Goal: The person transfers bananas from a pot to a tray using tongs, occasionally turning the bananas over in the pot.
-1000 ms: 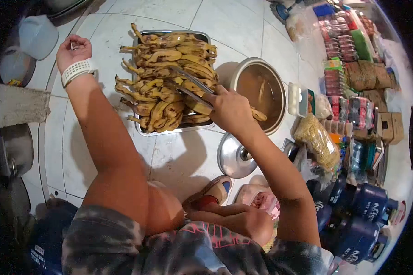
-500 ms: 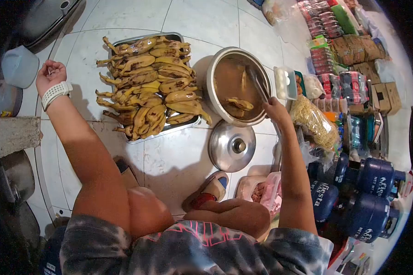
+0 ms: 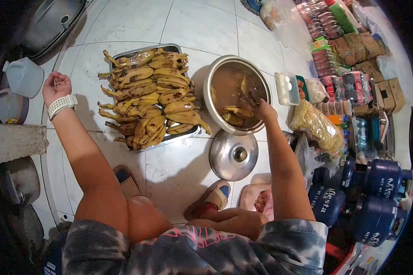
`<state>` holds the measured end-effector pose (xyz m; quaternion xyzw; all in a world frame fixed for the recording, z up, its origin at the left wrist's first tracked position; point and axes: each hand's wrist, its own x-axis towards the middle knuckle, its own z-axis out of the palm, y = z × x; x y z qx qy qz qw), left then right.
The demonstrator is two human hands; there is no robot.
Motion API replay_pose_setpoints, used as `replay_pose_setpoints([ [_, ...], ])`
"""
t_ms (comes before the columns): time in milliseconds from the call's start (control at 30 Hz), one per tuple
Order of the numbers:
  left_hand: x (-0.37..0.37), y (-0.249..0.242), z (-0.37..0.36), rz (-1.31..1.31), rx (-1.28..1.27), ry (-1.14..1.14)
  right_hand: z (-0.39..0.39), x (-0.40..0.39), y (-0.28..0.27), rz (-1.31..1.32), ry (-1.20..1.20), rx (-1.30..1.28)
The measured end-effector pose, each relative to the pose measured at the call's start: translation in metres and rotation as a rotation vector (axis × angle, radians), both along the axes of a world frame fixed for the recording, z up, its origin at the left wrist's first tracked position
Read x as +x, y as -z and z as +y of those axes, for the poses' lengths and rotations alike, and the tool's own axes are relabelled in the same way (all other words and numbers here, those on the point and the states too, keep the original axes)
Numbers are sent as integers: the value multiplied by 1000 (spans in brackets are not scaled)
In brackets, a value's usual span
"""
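At the left, my left hand is raised palm up, fingers curled in; what they hold, if anything, is too small to tell. A white watch circles that wrist. My right hand reaches over the right rim of a large round pot, closed on the end of a metal utensil whose other end is in brown liquid. Some bananas float near it. Between my hands, a metal tray holds rows of yellow-brown bananas.
A metal lid lies on the tiles below the pot. To the right are an egg container, bagged noodles, packaged goods and blue gas cylinders. Plastic jugs and a concrete block stand at the left.
My right hand has moved left and slightly down, into the pot's opening, with the utensil lower. The whole view has shifted a little. My left hand stays curled.
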<state>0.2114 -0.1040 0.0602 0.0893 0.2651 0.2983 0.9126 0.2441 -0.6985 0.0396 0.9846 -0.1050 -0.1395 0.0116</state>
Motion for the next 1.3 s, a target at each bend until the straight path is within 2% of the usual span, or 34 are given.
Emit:
replay_pose_setpoints([
  [167,0,1,-1,-4,-17,44,-2,-6,6,25,-48,-128],
  [267,-1,-8,-9,26,-38,11,27,-36,-37,-1,27,-56],
  [500,1,-8,-8,32,-51,-26,19,-96,-40,-389,2,108],
  [700,5,-13,-18,-9,-24,12,32,-113,-50,-424,-3,204],
  [833,7,-14,-23,13,-69,-9,34,-118,-45,-364,-52,141],
  [1033,2,-4,-6,-47,-89,2,29,-119,-40,-406,-58,333],
  [1300,3,-11,-13,14,-43,-16,22,-114,-49,-487,-32,647],
])
